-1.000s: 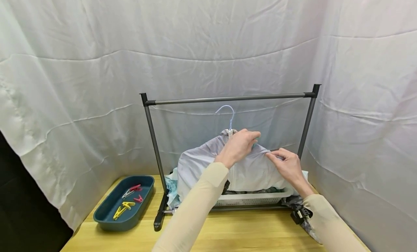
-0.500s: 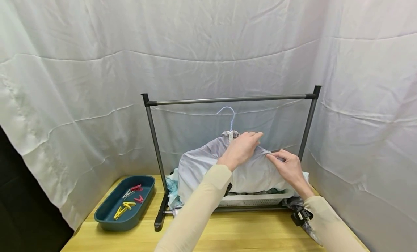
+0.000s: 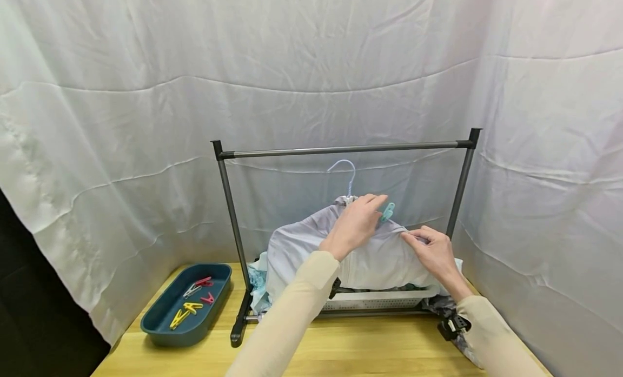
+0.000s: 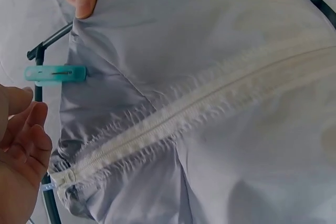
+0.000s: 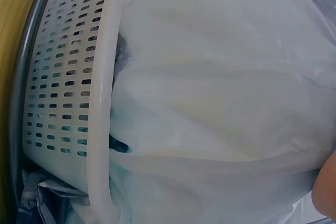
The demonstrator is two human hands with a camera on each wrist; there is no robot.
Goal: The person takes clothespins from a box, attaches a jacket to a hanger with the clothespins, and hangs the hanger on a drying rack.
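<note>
A pale lavender zip jacket (image 3: 302,247) sits on a light blue hanger (image 3: 346,174) held just under the rack's bar (image 3: 340,148). A teal clothespin (image 3: 388,212) is clipped on the jacket's right shoulder; in the left wrist view the clothespin (image 4: 55,73) sits on the fabric edge. My left hand (image 3: 370,209) hovers beside the clothespin, and its fingers (image 4: 23,127) are relaxed and apart from it. My right hand (image 3: 417,239) pinches the shoulder fabric just right of the clothespin. The jacket's hem (image 5: 220,77) drapes over a white basket (image 5: 68,103).
The dark metal rack (image 3: 229,215) stands on a wooden table (image 3: 370,350). A teal tray (image 3: 160,323) with several coloured clothespins (image 3: 194,298) lies at the left. More laundry fills the basket (image 3: 375,299). White curtains hang close behind and to the right.
The teal clothespin now shows clipped on the jacket's shoulder, and my left fingers have come off it. The hanger hook has shifted slightly right. My right hand keeps its pinch.
</note>
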